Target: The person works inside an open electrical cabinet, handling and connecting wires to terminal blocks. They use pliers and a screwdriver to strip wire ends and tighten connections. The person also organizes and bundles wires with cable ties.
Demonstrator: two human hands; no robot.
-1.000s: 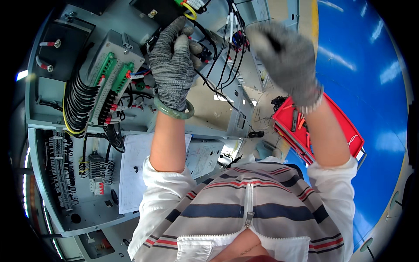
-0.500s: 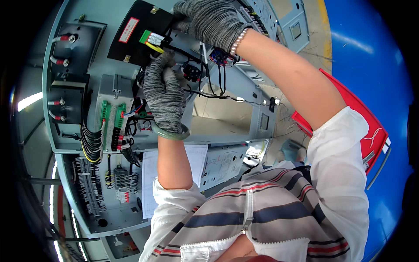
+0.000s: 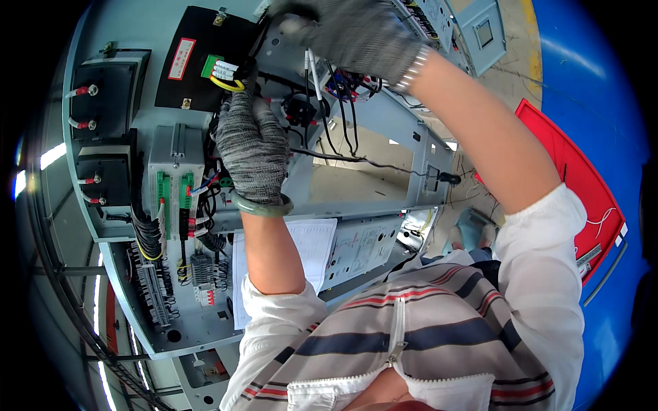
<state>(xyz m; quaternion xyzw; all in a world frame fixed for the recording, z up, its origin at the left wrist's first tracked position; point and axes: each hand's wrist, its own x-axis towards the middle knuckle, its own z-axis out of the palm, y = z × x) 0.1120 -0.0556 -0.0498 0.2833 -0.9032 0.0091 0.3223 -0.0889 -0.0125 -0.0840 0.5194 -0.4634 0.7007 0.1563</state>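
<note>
My left hand [image 3: 253, 144], in a grey knitted glove, is at the lower right corner of a black box [image 3: 236, 38]. Its fingers are closed around a black cable [image 3: 253, 77] that runs up along the box's right side. A green terminal plug [image 3: 212, 66] with white-sleeved wires and a yellow wire loop [image 3: 227, 85] sits on the box face. Above and to the right, my right hand [image 3: 356, 42], in the same kind of glove, is smeared by motion. Its fingertips are beside the dark cable's upper end, and their grip is unclear.
Loose black wires [image 3: 343, 127] hang below my right hand across a grey cabinet frame [image 3: 295, 195]. A grey module [image 3: 177, 154] with green terminals stands left of my left forearm. Paper sheets [image 3: 319, 253] lie below; a red tray [image 3: 582, 198] rests on the blue floor [image 3: 589, 75].
My right hand has shifted slightly to the right and blurs with motion. My left hand stays by the box's corner, a little lower. The whole view has shifted a little.
</note>
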